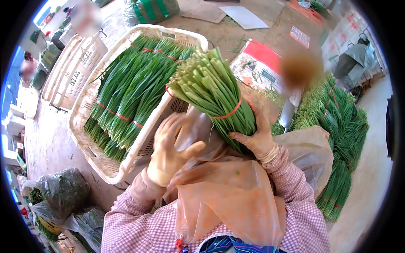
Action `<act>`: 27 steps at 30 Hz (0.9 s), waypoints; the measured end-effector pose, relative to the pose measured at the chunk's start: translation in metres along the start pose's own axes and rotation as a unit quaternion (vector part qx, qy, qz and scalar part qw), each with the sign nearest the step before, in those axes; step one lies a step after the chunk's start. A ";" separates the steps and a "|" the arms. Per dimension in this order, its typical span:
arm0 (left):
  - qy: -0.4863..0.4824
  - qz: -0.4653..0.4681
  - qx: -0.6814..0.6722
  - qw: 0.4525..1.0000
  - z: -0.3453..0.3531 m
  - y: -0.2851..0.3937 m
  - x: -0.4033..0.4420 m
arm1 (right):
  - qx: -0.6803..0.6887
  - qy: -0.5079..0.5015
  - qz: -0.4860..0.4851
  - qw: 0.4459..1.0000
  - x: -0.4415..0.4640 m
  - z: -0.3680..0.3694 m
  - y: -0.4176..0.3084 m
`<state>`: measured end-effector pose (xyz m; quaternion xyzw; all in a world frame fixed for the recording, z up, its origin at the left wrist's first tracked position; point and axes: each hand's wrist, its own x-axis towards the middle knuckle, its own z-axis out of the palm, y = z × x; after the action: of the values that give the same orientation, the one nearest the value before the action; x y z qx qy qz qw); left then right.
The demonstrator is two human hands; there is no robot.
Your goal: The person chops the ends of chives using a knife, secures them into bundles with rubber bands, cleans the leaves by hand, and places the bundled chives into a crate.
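A thick bundle of green stalks (pixel 211 84), tied with a red band, rests over my lap with its pale cut ends toward the crate. Gloved, my right hand (pixel 255 130) grips its lower right side just below the band. My left hand (pixel 171 141), in a pale glove, is held apart from the bundle with fingers spread and nothing in it. At the left a white plastic crate (pixel 99 162) holds several banded green bundles (pixel 135 84).
More banded bundles (pixel 337 126) lie piled on the floor at the right. White crates (pixel 78 71) stand at the upper left. Plastic-wrapped bags (pixel 63 192) sit at the lower left. A red and white sack (pixel 261 63) and a white board (pixel 244 17) lie ahead.
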<state>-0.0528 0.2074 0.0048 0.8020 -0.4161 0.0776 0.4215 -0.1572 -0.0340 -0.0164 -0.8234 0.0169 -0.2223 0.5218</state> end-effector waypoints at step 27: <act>-0.170 -0.169 -0.681 0.692 0.088 0.038 0.113 | -0.175 0.026 -0.021 0.984 0.054 -0.084 -0.061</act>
<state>-0.0277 0.0626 0.0257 0.3516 -0.2764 -0.4370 0.7804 -0.1530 -0.0921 0.0854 -0.8963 0.0518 -0.2481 0.3639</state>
